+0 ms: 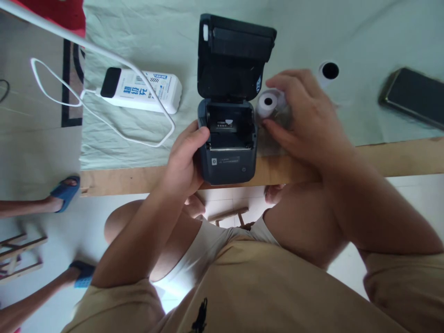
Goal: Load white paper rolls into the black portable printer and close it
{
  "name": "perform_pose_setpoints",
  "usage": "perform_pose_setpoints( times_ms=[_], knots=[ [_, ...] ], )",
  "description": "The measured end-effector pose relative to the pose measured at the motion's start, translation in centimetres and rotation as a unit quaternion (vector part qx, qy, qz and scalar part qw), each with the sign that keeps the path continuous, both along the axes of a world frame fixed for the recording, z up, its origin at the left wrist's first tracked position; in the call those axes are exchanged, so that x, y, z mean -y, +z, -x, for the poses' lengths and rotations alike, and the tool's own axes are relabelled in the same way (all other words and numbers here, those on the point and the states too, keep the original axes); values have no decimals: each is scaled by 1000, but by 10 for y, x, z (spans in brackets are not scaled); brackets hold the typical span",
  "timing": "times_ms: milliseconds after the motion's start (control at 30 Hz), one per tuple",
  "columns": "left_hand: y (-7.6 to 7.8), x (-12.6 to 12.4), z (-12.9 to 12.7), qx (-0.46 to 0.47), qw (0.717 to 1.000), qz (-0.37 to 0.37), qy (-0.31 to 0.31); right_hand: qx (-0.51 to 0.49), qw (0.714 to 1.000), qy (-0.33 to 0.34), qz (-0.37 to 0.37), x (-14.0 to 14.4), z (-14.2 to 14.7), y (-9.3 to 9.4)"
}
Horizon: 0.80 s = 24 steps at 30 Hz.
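My left hand (187, 155) grips the left side of a dark label printer (229, 169), its thumb on the rim. The printer's lid (236, 64) stands open, and the bay inside shows no roll. Just right of the printer, my right hand (305, 115) has its thumb and fingers around a small white paper roll (264, 110) with a dark core. Clear, shiny plastic seems to surround that roll; its far side is hidden by the hand. Beyond my right hand, a second white paper roll (324, 79) stands on the cloth.
A white power bank (145, 90) with a white cable (133, 138) lies left of the printer. At the far right rests a dark phone-like slab (416, 97). A pale green cloth (138, 23) covers the wooden table (398, 157). Another person's slippered feet (67, 192) show at left.
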State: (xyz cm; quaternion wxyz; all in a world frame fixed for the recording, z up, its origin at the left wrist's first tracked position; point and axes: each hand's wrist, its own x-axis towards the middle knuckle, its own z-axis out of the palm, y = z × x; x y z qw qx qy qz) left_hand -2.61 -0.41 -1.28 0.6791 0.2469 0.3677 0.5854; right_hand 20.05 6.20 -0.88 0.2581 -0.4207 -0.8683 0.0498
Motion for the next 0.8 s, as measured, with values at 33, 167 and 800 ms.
perform_pose_setpoints(
  times_ms=[33, 167, 800],
  knots=[
    [0, 0, 0, -1, 1000, 2, 1, 3, 1000, -8, 16, -1, 1, -3],
    [1, 1, -1, -17, 1000, 14, 1, -9, 996, -26, 83, -2, 8, -4],
    [1, -4, 0, -73, 997, 6, 12, -122, 985, 60, -106, 34, 39, 23]
  ],
)
